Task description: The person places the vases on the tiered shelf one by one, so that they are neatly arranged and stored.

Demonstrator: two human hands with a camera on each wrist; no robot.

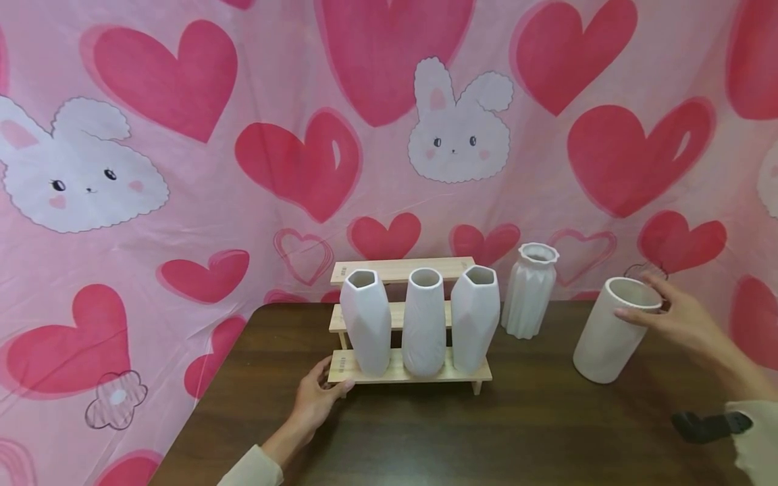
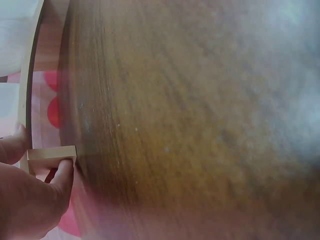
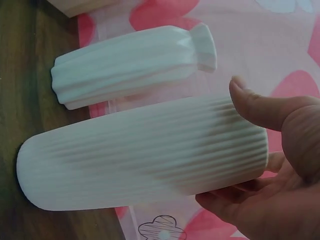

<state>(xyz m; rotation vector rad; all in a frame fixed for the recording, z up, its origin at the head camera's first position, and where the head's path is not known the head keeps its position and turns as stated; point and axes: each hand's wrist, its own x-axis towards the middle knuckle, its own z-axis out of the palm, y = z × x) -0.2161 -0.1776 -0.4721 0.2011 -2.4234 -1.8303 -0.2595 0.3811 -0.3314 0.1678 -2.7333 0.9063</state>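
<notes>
A three-tier wooden stand (image 1: 403, 270) sits on the table with white vases on its lowest step: a faceted one (image 1: 367, 324) at left, a rounded one (image 1: 424, 324) in the middle, another faceted one (image 1: 476, 320) at right. My left hand (image 1: 316, 398) grips the left end of that step; in the left wrist view its fingers are at the stand's leg (image 2: 52, 153). My right hand (image 1: 681, 314) holds a ribbed white cylindrical vase (image 1: 608, 337) near its rim, thumb on one side and fingers on the other. The vase's base is on the table.
A fluted white vase (image 1: 529, 293) with a scalloped rim stands on the table between the stand and the ribbed vase. Behind the dark wooden table (image 1: 389, 439) hangs a pink cloth (image 1: 377, 182) printed with hearts and rabbits.
</notes>
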